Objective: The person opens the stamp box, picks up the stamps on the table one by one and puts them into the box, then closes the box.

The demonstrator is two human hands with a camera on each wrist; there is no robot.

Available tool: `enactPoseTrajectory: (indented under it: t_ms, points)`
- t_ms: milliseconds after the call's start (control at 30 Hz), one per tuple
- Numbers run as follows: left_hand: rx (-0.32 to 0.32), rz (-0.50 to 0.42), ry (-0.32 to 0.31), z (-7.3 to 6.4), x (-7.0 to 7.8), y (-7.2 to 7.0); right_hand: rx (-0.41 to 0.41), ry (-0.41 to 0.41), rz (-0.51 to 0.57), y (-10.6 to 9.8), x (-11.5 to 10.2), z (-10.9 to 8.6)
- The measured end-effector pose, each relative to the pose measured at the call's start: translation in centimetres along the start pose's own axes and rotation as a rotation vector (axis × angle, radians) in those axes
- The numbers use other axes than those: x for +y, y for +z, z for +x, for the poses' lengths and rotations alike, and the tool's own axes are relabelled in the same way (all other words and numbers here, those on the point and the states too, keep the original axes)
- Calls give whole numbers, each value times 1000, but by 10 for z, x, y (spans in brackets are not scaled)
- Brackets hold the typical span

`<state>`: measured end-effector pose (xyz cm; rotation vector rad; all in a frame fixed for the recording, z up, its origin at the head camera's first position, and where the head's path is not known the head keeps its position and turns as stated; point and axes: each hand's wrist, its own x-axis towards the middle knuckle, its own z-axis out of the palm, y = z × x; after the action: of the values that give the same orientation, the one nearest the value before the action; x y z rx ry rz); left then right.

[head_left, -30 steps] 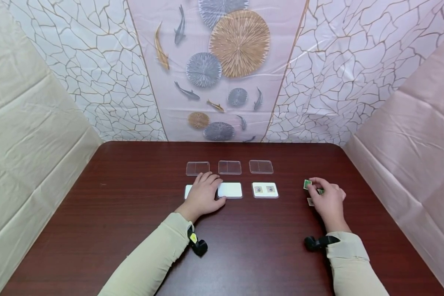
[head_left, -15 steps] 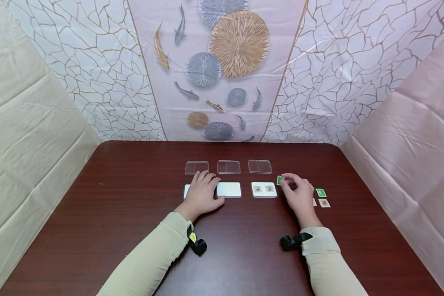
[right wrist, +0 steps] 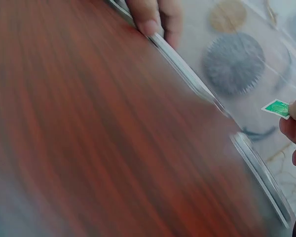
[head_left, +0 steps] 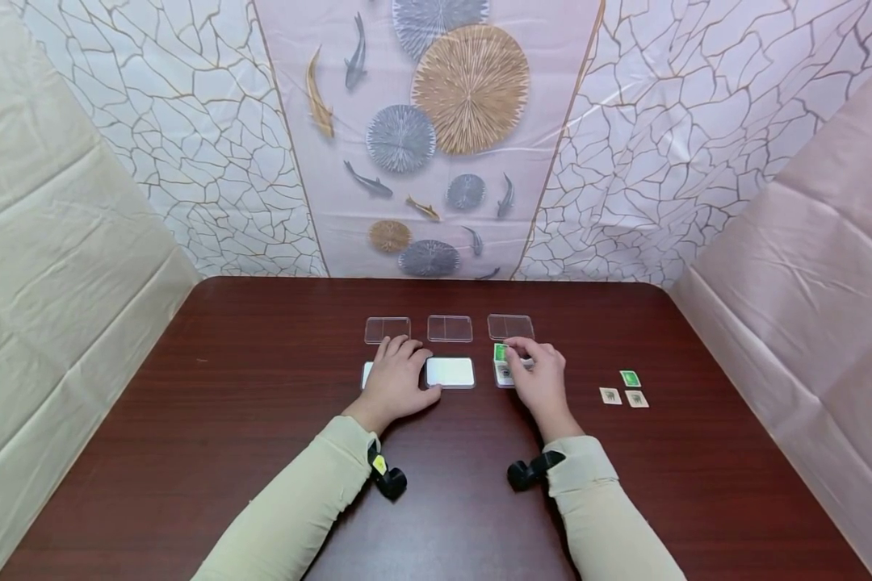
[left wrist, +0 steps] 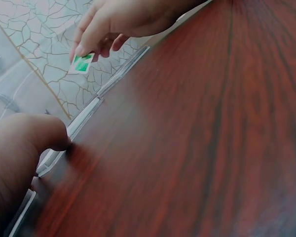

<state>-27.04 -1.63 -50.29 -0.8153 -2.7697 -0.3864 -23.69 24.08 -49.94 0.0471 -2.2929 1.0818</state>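
Between thumb and fingers my right hand [head_left: 540, 379] pinches a small green stamp with a white border [head_left: 500, 353]. It holds the stamp above the far left part of the right-hand flat case [head_left: 505, 379], whose white insert bears beige stamps, now partly hidden by the hand. In the right wrist view the green stamp [right wrist: 276, 107] shows raised over the cases. My left hand [head_left: 400, 375] rests with fingers spread over the left white case [head_left: 366, 373], covering most of it. Its thumb and fingertips lie by the edge of the middle white case [head_left: 450, 373].
Three clear plastic lids [head_left: 450, 328] lie in a row behind the cases. To the right, a green stamp [head_left: 630, 378] and two beige stamps [head_left: 610, 396] lie on the dark wooden table [head_left: 450, 500]. Patterned cloth [head_left: 421, 186] hangs behind the table.
My right hand has carried the green stamp leftward from the group of stamps to above the right-hand case. The left hand has stayed in place.
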Motion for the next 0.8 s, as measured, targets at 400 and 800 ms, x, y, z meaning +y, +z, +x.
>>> enactPoseTrajectory:
  t_ms: [400,800]
  points:
    - [-12,-9,-25,2,0,-1,-89,-66,10,37,-26,-5]
    - [-22,-25,-27,1,0,0,-182,-17,-96,60,-50,-13]
